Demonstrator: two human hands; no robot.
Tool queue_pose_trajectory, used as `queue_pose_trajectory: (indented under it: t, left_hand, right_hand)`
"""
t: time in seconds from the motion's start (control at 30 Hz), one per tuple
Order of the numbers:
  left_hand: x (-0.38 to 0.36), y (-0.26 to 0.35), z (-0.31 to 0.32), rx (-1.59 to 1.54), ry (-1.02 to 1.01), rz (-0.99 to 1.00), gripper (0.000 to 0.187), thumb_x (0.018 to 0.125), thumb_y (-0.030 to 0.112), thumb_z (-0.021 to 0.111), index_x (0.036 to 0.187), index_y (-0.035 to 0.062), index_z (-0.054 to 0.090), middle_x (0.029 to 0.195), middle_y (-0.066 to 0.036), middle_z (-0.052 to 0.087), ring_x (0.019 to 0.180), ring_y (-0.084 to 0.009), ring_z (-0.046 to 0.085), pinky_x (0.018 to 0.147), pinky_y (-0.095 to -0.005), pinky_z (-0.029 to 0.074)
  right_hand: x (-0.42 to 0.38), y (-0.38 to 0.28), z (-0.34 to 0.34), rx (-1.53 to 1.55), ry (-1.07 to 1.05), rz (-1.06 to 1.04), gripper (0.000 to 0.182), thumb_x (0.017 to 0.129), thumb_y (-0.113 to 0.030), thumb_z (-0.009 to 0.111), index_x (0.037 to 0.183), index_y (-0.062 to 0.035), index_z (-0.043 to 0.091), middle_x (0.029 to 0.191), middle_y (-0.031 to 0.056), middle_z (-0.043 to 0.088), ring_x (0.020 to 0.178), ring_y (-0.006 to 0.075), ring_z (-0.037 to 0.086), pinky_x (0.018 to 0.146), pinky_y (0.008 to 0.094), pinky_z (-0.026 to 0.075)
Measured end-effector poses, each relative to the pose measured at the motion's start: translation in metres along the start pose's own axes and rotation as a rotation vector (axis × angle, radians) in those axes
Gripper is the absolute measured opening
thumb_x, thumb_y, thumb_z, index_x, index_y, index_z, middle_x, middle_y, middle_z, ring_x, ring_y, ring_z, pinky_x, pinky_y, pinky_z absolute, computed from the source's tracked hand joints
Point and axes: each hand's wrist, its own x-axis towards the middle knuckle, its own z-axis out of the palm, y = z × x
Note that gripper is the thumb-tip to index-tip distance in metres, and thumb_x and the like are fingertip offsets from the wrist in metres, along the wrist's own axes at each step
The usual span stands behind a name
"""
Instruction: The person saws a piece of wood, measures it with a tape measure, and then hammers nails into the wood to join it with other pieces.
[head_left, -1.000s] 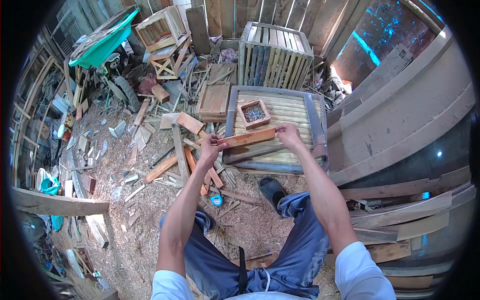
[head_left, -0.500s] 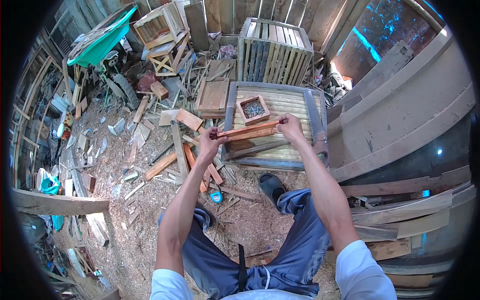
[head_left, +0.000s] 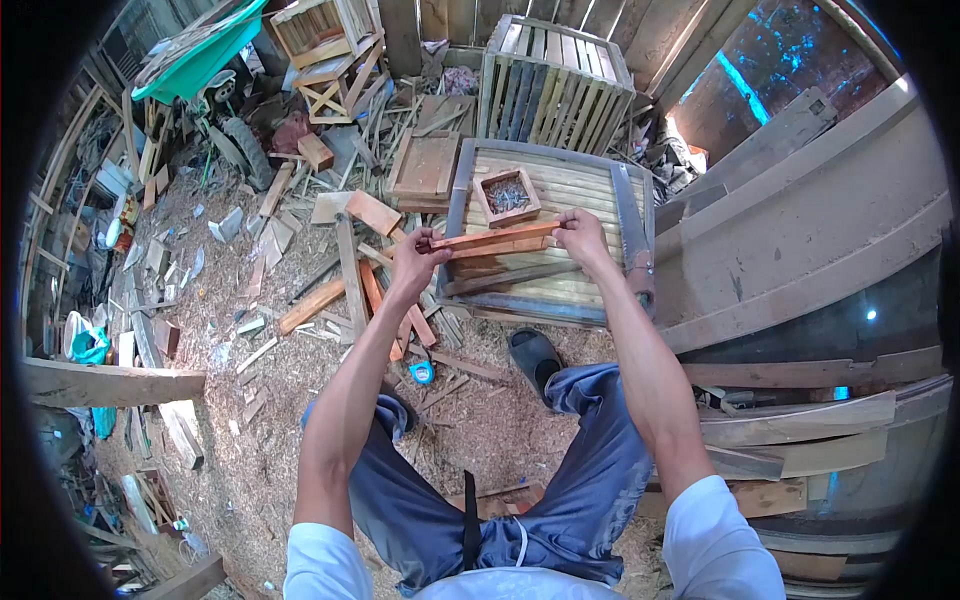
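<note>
My left hand (head_left: 418, 262) pinches the left end of a reddish-brown wooden strip (head_left: 498, 238). Its right end sits between the fingers of my right hand (head_left: 583, 240). The strip is held roughly level above a low slatted bench (head_left: 590, 190). Just beyond it, a small square wooden box (head_left: 487, 211) holds a pile of nails (head_left: 508, 193). A dark, narrow piece of wood (head_left: 510, 281) lies on the bench nearer to me. Along the bench's right side rests what looks like a hand saw (head_left: 634, 225).
A slatted crate (head_left: 550, 95) stands behind the bench. Offcuts (head_left: 312, 306) and a blue tape measure (head_left: 422, 372) lie on the sawdust-covered floor to the left. A wooden beam (head_left: 115, 384) juts in at left; stacked boards (head_left: 800, 425) lie at right.
The camera view has shifted slightly, so the bench appears higher. Both hands keep hold of the strip, which is nearly unchanged in its tilt.
</note>
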Motion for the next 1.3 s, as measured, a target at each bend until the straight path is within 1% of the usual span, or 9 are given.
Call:
queue_pose_trajectory:
  t: [0.13, 0.17, 0.33, 0.73, 0.83, 0.93, 1.03, 1.13, 1.3]
  left_hand:
    - [0.0, 0.0, -0.001, -0.013, -0.012, 0.01, 0.027, 0.076, -0.004, 0.071, 0.099, 0.0009, 0.059, 0.09, -0.005, 0.063, 0.084, -0.012, 0.061, 0.078, -0.0244, 0.049]
    - [-0.001, 0.0, 0.0, -0.062, -0.01, -0.003, 0.024, 0.075, -0.005, 0.072, 0.093, 0.0029, 0.058, 0.084, 0.0, 0.059, 0.08, -0.0094, 0.056, 0.075, -0.0233, 0.047]
    - [-0.007, 0.004, -0.002, -0.04, -0.032, -0.009, 0.024, 0.076, -0.005, 0.072, 0.093, 0.0032, 0.057, 0.085, 0.0, 0.059, 0.081, -0.0087, 0.056, 0.076, -0.0233, 0.046]
    - [-0.006, 0.003, -0.003, -0.013, -0.017, 0.007, 0.025, 0.075, -0.004, 0.072, 0.094, 0.0024, 0.057, 0.085, -0.001, 0.059, 0.082, -0.0102, 0.057, 0.076, -0.0241, 0.048]
    - [-0.003, -0.002, -0.004, -0.01, -0.039, 0.025, 0.026, 0.075, -0.003, 0.073, 0.095, 0.0029, 0.057, 0.086, -0.001, 0.06, 0.081, -0.009, 0.058, 0.073, -0.0224, 0.048]
    - [-0.002, -0.004, -0.005, -0.047, -0.053, 0.017, 0.026, 0.075, -0.003, 0.073, 0.094, 0.0034, 0.057, 0.086, -0.001, 0.061, 0.08, -0.0081, 0.058, 0.071, -0.0215, 0.048]
    - [-0.001, -0.005, -0.005, -0.041, -0.047, 0.021, 0.025, 0.075, -0.004, 0.072, 0.093, 0.0037, 0.057, 0.086, -0.001, 0.061, 0.08, -0.0082, 0.058, 0.071, -0.0215, 0.048]
    - [-0.003, -0.001, -0.004, -0.039, -0.045, 0.021, 0.024, 0.076, -0.004, 0.071, 0.093, 0.0037, 0.057, 0.086, -0.001, 0.062, 0.08, -0.0083, 0.058, 0.071, -0.0215, 0.048]
    - [-0.003, -0.001, -0.003, -0.013, -0.03, 0.019, 0.024, 0.076, -0.005, 0.071, 0.093, 0.0033, 0.057, 0.085, -0.001, 0.061, 0.08, -0.0084, 0.058, 0.073, -0.0218, 0.049]
  right_hand:
    - [-0.001, -0.001, 0.0, 0.004, -0.023, -0.013, 0.023, 0.073, 0.0, 0.068, 0.096, -0.0014, 0.064, 0.088, 0.0094, 0.069, 0.08, 0.017, 0.066, 0.071, 0.0291, 0.053]
    - [-0.001, 0.001, 0.0, 0.018, -0.034, -0.013, 0.023, 0.073, 0.0, 0.068, 0.096, -0.0015, 0.064, 0.088, 0.0095, 0.069, 0.08, 0.017, 0.066, 0.071, 0.0289, 0.053]
    - [0.002, 0.005, 0.002, 0.067, -0.014, 0.012, 0.026, 0.073, 0.0, 0.07, 0.098, -0.0012, 0.063, 0.089, 0.0101, 0.069, 0.082, 0.0172, 0.066, 0.071, 0.0294, 0.053]
    - [-0.005, -0.006, 0.001, 0.051, -0.025, 0.04, 0.025, 0.073, 0.003, 0.069, 0.097, -0.0011, 0.063, 0.086, 0.0081, 0.068, 0.079, 0.0153, 0.065, 0.069, 0.0291, 0.052]
    - [-0.008, -0.013, 0.001, -0.047, -0.039, 0.002, 0.026, 0.078, 0.008, 0.063, 0.103, 0.0025, 0.057, 0.089, 0.0095, 0.066, 0.075, 0.0131, 0.064, 0.066, 0.0238, 0.053]
    - [-0.011, -0.015, 0.001, -0.066, -0.035, 0.001, 0.026, 0.078, 0.008, 0.063, 0.103, 0.0023, 0.057, 0.089, 0.0093, 0.066, 0.075, 0.0132, 0.063, 0.065, 0.0238, 0.053]
    - [-0.004, -0.005, 0.003, 0.053, -0.028, 0.006, 0.026, 0.069, 0.001, 0.071, 0.095, -0.0018, 0.064, 0.084, 0.0072, 0.068, 0.077, 0.0143, 0.063, 0.07, 0.0279, 0.051]
    - [-0.001, -0.002, 0.002, 0.05, -0.045, 0.021, 0.027, 0.069, 0.001, 0.071, 0.095, -0.0014, 0.064, 0.086, 0.0081, 0.068, 0.079, 0.0156, 0.064, 0.072, 0.0289, 0.051]
    - [-0.006, -0.006, 0.002, -0.03, -0.033, 0.027, 0.032, 0.071, -0.003, 0.071, 0.102, -0.0009, 0.065, 0.095, 0.0118, 0.069, 0.086, 0.0192, 0.066, 0.077, 0.0305, 0.052]
